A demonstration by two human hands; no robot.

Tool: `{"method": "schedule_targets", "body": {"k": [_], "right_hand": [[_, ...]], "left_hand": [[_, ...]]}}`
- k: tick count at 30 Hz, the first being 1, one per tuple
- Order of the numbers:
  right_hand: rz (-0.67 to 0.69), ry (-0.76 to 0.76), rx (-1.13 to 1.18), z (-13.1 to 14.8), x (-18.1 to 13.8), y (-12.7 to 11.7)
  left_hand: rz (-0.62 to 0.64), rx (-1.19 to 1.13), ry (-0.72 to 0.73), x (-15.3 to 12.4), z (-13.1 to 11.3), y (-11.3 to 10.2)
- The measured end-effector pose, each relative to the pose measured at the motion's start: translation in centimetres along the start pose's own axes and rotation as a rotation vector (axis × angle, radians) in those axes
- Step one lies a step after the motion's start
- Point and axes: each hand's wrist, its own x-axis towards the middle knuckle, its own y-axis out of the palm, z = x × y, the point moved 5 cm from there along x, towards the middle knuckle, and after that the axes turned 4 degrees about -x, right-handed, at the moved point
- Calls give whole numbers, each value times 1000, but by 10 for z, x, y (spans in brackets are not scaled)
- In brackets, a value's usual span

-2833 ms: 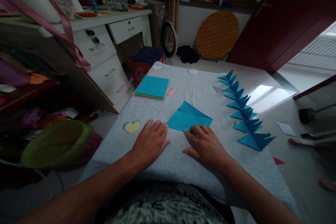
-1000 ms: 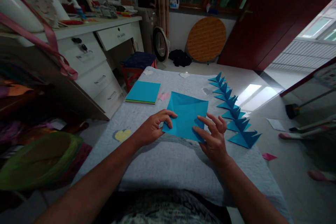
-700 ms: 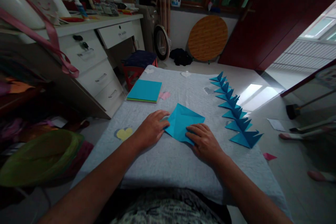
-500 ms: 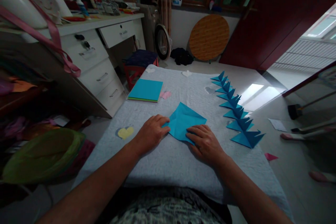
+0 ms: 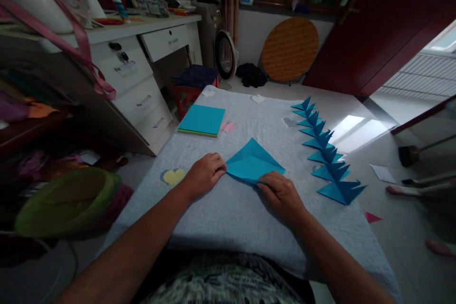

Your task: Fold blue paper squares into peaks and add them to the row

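A blue paper sheet [image 5: 253, 164], folded into a flat triangle, lies on the grey cloth-covered table [image 5: 221, 213] in front of me. My left hand [image 5: 204, 174] presses its left corner with curled fingers. My right hand [image 5: 281, 193] presses down on the near right edge. A stack of square paper [image 5: 202, 120], blue on top, lies at the far left of the table. Several folded blue pieces [image 5: 326, 154] lie in a row along the table's right side.
A white desk with drawers [image 5: 142, 71] stands at the left, and a red stool [image 5: 192, 90] is beyond the table. A green-lined bin [image 5: 67, 199] is at the lower left. Heart shapes [image 5: 173, 175] mark the cloth. A round wooden board [image 5: 290, 47] leans on the far wall.
The sheet was lifted open in both hands a second ago. It has since been laid down and folded into a triangle, with both hands now pressing its near corners.
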Motion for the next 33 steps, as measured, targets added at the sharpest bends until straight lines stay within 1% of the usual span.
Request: {"method": "schedule_targets", "body": {"k": [3, 8, 13, 16, 18, 20, 23, 25, 27, 29, 33], "right_hand": [[-11, 126, -8, -8, 3, 1], [3, 309, -30, -18, 5, 5], [-45, 407, -20, -22, 5, 5], [-44, 445, 14, -23, 5, 6], [-37, 444, 10, -23, 5, 7], [-31, 427, -5, -23, 6, 8], [-21, 401, -33, -21, 6, 9], [-17, 392, -47, -21, 5, 10], [-13, 392, -46, -22, 5, 12], [-9, 402, -39, -23, 4, 13], [-7, 408, -13, -24, 4, 12]], "left_hand": [[0, -90, -50, 0, 5, 0], [-3, -134, -90, 1, 7, 1], [-11, -104, -117, 2, 9, 4], [-72, -15, -102, 3, 3, 3], [-139, 78, -42, 2, -7, 3], [-174, 172, 65, 1, -22, 6], [-184, 275, 297, -4, -49, 14], [-190, 297, 446, -10, -64, 19], [-197, 295, 551, -14, -73, 24], [-174, 292, 579, -15, -74, 29], [-87, 290, 520, -13, -66, 39]]}}
